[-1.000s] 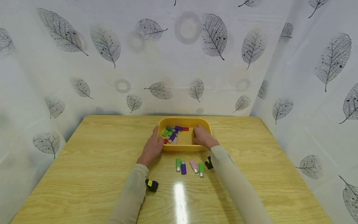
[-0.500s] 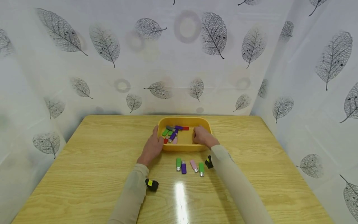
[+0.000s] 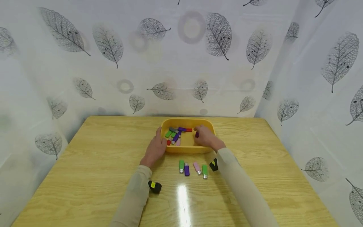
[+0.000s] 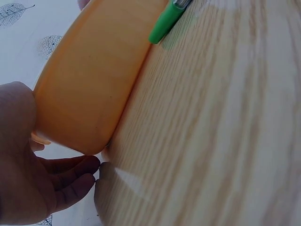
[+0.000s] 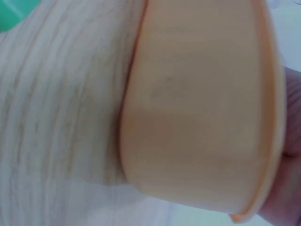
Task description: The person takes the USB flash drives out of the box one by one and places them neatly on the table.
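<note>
A yellow plastic tray (image 3: pixel 190 149) stands toward the back of the table, with several USB flash drives (image 3: pixel 175 137) in its left part. My left hand (image 3: pixel 155 148) grips the tray's left end, thumb at the front corner; in the left wrist view its fingers (image 4: pixel 77 181) bend along the outside of the end wall. Inside the right part of the tray, my right hand (image 3: pixel 206 137) pinches a dark purple USB flash drive (image 3: pixel 197 134), partly covered by the fingers. The right wrist view mostly shows the tray's outer wall (image 5: pixel 197 108), with part of the hand behind its rim.
In front of the tray lie a green flash drive (image 3: pixel 181 166), a purple one (image 3: pixel 186 169), a pink one (image 3: pixel 197 168) and another green one (image 3: pixel 204 171). The wooden table (image 3: pixel 107 164) backs onto a leaf-patterned curtain (image 3: pixel 175 63).
My right hand has drawn slightly to the right within the tray, and the dark purple flash drive now shows at its fingers. The left hand keeps its hold on the tray.
</note>
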### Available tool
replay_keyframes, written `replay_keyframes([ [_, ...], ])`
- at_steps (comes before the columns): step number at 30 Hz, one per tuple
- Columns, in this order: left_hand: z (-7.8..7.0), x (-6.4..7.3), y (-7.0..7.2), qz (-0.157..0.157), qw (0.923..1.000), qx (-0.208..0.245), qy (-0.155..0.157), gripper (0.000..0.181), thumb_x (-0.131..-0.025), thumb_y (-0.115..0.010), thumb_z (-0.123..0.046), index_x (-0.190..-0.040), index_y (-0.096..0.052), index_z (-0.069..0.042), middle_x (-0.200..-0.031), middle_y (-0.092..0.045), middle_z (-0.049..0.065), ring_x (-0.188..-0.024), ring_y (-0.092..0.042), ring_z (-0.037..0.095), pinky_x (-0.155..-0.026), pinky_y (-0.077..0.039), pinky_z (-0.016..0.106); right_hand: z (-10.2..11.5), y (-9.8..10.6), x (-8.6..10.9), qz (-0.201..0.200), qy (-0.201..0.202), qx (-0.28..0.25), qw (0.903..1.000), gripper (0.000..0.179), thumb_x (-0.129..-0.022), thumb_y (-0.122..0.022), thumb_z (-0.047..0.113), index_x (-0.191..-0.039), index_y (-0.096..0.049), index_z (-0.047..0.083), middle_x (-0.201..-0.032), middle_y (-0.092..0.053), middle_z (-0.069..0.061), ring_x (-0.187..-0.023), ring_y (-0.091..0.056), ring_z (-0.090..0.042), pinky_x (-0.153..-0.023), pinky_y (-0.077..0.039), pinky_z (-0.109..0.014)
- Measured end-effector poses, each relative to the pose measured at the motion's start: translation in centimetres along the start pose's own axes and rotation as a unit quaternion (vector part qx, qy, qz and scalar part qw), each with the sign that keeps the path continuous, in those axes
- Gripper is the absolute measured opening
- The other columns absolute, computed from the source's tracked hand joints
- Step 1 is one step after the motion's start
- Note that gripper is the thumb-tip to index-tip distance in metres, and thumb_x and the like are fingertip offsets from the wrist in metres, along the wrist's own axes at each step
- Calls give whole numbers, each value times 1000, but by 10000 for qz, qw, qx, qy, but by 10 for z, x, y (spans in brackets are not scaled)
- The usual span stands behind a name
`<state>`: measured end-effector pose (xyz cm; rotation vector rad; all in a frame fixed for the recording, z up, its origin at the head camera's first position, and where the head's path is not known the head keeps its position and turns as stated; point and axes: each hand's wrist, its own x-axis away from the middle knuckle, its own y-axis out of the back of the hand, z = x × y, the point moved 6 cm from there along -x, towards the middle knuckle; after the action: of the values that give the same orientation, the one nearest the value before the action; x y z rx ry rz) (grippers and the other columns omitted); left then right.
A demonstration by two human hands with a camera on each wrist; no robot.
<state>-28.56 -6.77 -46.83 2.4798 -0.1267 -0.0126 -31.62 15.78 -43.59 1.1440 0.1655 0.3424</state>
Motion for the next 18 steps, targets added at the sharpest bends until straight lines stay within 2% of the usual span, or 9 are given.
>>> replay_keyframes([
  [3, -1, 0, 1, -31, 10000, -21, -26, 65, -102, -36, -27, -159, -10, -11, -148, -43, 26, -129, -51, 38, -110, -38, 54, 4, 6, 5, -171, 151, 1, 9997, 47, -91, -63, 11, -134, -54, -7, -130, -54, -26, -115, -55, -36, -101, -46, -48],
  [15, -1, 0, 0, -72, 9999, -74, -82, 65, -102, -36, -27, -159, -10, -11, -146, -45, 27, -127, -52, 38, -109, -39, 54, 3, 27, 40, -666, 335, -166, 9971, 46, -88, -68, 15, -128, -59, -5, -125, -59, -20, -108, -60, -37, -95, -50, -50],
  [18, -1, 0, 0, -89, 9999, -79, -93, 65, -102, -36, -27, -159, -10, -11, -146, -45, 27, -127, -52, 39, -109, -39, 54, 4, 32, 49, -754, 308, -227, 9964, 45, -88, -68, 15, -128, -60, -4, -126, -59, -20, -95, -62, -32, -89, -52, -47],
])
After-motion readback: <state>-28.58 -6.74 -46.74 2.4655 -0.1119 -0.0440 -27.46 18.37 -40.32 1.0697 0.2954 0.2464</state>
